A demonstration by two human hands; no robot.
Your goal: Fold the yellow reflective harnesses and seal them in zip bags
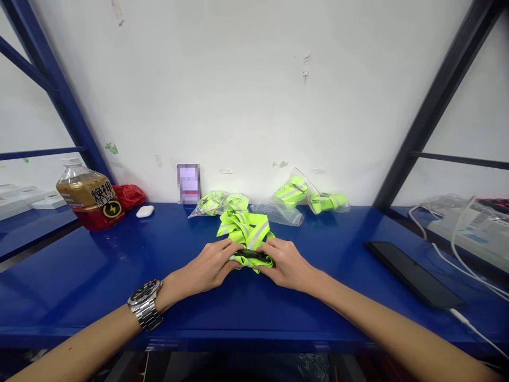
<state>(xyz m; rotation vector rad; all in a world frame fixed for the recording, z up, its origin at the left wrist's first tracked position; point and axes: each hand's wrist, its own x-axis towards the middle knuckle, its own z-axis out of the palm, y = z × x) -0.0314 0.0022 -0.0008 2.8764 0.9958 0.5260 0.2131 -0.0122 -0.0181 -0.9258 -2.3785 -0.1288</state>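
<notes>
Between my hands, at the middle of the blue table, is a bunched neon-yellow reflective strap with silver stripes. A black buckle sits on its near side. My left hand, with a metal watch on the wrist, pinches the strap's left end beside the buckle. My right hand pinches the right end, thumb below and fingers above. The looser loops of the strap rest on the table beyond my fingers. My fingertips partly hide the buckle's ends.
Behind lie bagged reflective straps, more bagged straps and a flat plastic bag. A lit phone leans on the wall. Left are a drink bottle and white earbud case; right, a cabled black phone.
</notes>
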